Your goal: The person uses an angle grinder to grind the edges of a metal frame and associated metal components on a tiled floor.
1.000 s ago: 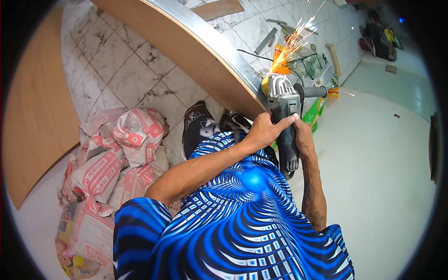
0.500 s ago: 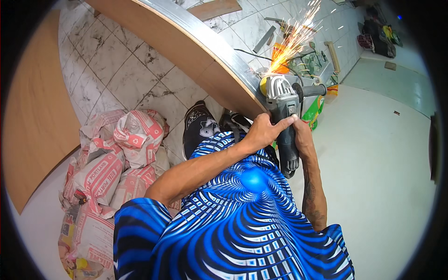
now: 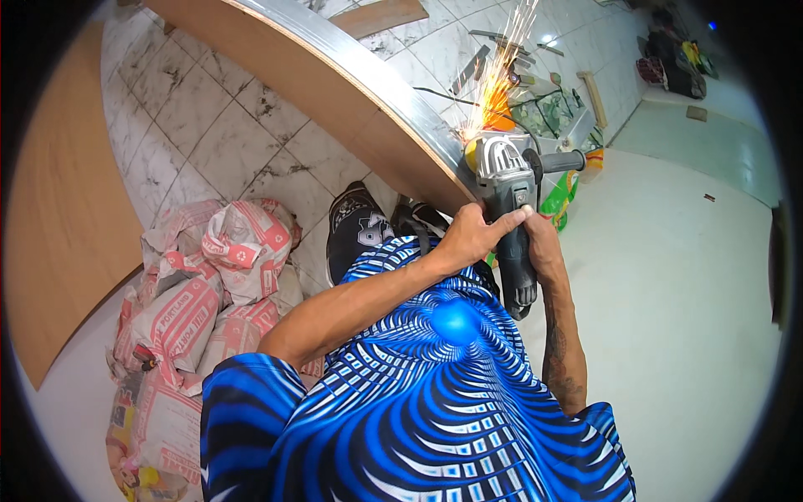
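Note:
An angle grinder (image 3: 514, 201) with a grey head and a dark body stands upright in the picture, close in front of me. My left hand (image 3: 475, 236) grips its body from the left, with the thumb laid across it. From the right my right hand (image 3: 542, 243) is wrapped round the same body, and its fingers are partly hidden. The black side handle (image 3: 562, 161) juts out rightward, untouched. At the grinder's left side a yellow disc (image 3: 471, 156) meets the end of a shiny metal strip (image 3: 368, 84) on a wooden board (image 3: 322, 100). Sparks (image 3: 495, 92) fly away from there.
Red-and-white sacks (image 3: 180, 314) are piled at my left, beside a large curved wooden sheet (image 3: 67, 201). Beyond the grinder lie an orange object (image 3: 499, 115), a cord, metal offcuts (image 3: 470, 70) and a green bag (image 3: 559, 201). A pale panel (image 3: 669, 276) spreads at right.
The spark stream has become narrower and steeper. The view has shifted slightly, while both hands keep their grip on the angle grinder.

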A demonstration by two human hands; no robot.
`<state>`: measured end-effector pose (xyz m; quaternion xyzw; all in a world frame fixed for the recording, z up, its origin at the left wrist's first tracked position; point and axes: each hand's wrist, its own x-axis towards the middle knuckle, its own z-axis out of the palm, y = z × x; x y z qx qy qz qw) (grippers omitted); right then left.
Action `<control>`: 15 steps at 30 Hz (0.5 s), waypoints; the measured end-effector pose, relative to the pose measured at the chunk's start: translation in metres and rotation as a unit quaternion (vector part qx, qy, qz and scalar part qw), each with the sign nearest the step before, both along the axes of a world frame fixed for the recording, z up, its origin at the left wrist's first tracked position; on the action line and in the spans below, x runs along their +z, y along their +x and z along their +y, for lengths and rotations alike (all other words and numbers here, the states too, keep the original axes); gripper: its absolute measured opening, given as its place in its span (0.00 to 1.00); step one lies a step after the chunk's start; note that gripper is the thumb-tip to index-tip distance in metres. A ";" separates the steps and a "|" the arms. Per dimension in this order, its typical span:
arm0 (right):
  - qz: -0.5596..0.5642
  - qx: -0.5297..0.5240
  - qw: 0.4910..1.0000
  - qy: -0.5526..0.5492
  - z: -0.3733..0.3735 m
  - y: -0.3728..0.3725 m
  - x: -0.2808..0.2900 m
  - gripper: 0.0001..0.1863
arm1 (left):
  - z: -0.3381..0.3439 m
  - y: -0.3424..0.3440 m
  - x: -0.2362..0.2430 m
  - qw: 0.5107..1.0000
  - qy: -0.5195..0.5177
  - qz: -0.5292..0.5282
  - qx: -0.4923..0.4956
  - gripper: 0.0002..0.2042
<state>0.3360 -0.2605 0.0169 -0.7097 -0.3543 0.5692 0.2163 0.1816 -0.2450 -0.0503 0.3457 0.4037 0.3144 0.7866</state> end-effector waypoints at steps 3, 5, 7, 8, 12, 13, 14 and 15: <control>-0.020 -0.041 0.999 -0.014 0.002 -0.010 0.000 0.25 | 0.001 -0.002 0.006 1.000 -0.004 0.003 0.009 0.26; -0.007 -0.015 1.000 -0.013 0.000 0.000 -0.002 0.26 | 0.002 -0.002 0.008 1.000 -0.011 -0.004 0.008 0.26; -0.013 -0.011 1.000 -0.003 -0.004 0.007 -0.011 0.26 | -0.002 -0.003 0.009 0.999 -0.031 -0.011 -0.006 0.26; -0.026 -0.021 0.999 0.007 -0.007 0.009 -0.018 0.26 | -0.001 -0.004 0.011 1.000 -0.020 -0.011 0.004 0.26; -0.020 -0.019 1.000 -0.002 -0.007 0.012 -0.021 0.26 | -0.002 -0.001 0.009 0.998 0.013 -0.031 0.045 0.26; -0.021 -0.013 1.000 -0.008 -0.006 0.011 -0.019 0.26 | -0.002 -0.003 0.012 0.997 0.020 -0.042 0.056 0.27; -0.022 -0.007 1.000 -0.015 -0.004 0.009 -0.016 0.26 | 0.000 -0.005 0.015 0.998 0.014 -0.032 0.044 0.26; -0.023 -0.001 1.000 -0.021 -0.003 0.008 -0.015 0.26 | 0.002 -0.009 0.017 0.999 0.008 -0.022 0.033 0.26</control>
